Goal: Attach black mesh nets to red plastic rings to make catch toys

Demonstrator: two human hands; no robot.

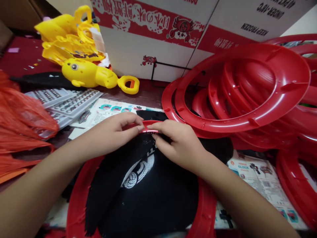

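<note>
A red plastic ring [206, 198] lies flat in front of me, with black fabric [170, 195] spread across its opening. White print [138, 172] shows on the cloth, partly hidden by a fold. At the ring's far edge, my left hand [116, 132] pinches the red rim between thumb and fingers. Close beside it on the right, my right hand [179, 142] grips the same rim, forefinger on top and thumb against the cloth edge. A short stretch of red rim is bare between the fingertips. The undersides of both grips are hidden.
More red rings [292, 86] are piled at the right. Yellow plastic toy parts [86, 71] lie at the back left, near trays of small round pieces [76, 102]. An orange-red plastic bag [22, 122] is at the left. White cartons [148, 43] form a wall behind; printed card [262, 178] covers the table.
</note>
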